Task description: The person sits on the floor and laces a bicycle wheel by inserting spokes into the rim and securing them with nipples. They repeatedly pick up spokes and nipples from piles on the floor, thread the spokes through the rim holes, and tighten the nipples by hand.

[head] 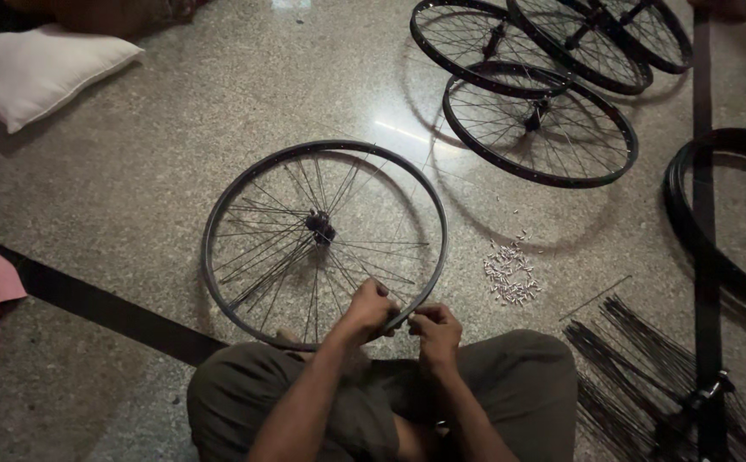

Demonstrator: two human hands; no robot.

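A bicycle wheel rim point(244, 184) lies flat on the speckled floor in front of my crossed legs, with a dark hub point(320, 228) at its middle and thin spokes fanning out, several of them loose. My left hand point(369, 310) grips the near edge of the rim. My right hand point(433, 332) is pinched at the same spot on the rim, fingers closed around a spoke end or a small nipple; which one I cannot tell.
A heap of small silver nipples point(508, 274) lies right of the rim. A bundle of loose black spokes point(647, 368) sits at the lower right. Three spoked wheels point(540, 128) and stacked bare rims point(724, 214) lie beyond. A white pillow point(35, 68) rests top left.
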